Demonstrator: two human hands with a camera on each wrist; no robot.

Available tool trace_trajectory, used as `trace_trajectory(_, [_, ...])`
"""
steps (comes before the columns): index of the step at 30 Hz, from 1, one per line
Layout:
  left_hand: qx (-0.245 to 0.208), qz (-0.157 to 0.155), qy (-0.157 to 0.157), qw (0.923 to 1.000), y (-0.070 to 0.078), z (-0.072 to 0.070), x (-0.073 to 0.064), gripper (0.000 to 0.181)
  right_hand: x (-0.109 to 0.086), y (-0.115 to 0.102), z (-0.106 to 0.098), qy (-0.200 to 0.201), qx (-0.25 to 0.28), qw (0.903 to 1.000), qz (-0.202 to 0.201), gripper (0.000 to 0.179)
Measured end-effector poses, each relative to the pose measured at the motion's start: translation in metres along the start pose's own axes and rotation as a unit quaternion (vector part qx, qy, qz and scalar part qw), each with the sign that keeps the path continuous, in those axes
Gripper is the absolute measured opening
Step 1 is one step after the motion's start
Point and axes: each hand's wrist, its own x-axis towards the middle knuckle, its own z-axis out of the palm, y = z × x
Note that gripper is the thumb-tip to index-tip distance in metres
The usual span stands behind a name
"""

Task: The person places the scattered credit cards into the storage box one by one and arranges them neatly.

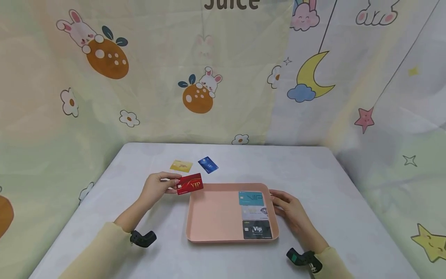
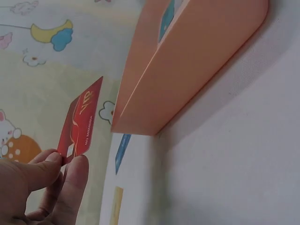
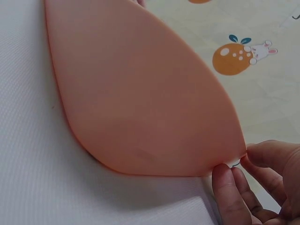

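Observation:
My left hand [image 1: 158, 188] pinches a red VIP card [image 1: 189, 184] between thumb and fingers, above the far left corner of a pink tray [image 1: 214, 213]. The red card [image 2: 82, 122] is tilted in the left wrist view, its printed face showing. At the tray's right side, my right hand [image 1: 290, 209] touches the outer edge with its fingertips, also seen in the right wrist view. Inside the tray, along its right side, lie a teal card [image 1: 251, 198], a light grey card [image 1: 252, 212] and a black Vip card [image 1: 257, 229], one below another.
Behind the tray, a gold card [image 1: 181, 166] and a blue card [image 1: 208, 165] lie on the white table [image 1: 146, 155]. Printed cloth [image 1: 156, 77] hangs around the table's back and sides. Each wrist carries a small black camera [image 1: 143, 239].

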Motion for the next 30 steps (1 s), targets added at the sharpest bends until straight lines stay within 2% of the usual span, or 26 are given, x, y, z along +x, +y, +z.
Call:
trace_trajectory(8, [-0.011, 0.017, -0.014, 0.9997, 0.004, 0.010, -0.010, 0.026, 0.002, 0.000, 0.001, 0.008, 0.002, 0.9999, 0.006, 0.050])
trace_trajectory(21, [-0.011, 0.024, -0.034, 0.9991, 0.009, 0.029, -0.024, 0.023, 0.000, 0.000, 0.002, 0.004, 0.006, 1.0000, 0.004, 0.050])
trace_trajectory(30, [-0.015, 0.024, -0.049, 0.9984, 0.006, 0.043, -0.033, 0.022, 0.001, 0.002, 0.001, 0.001, 0.006, 1.0000, -0.001, 0.052])
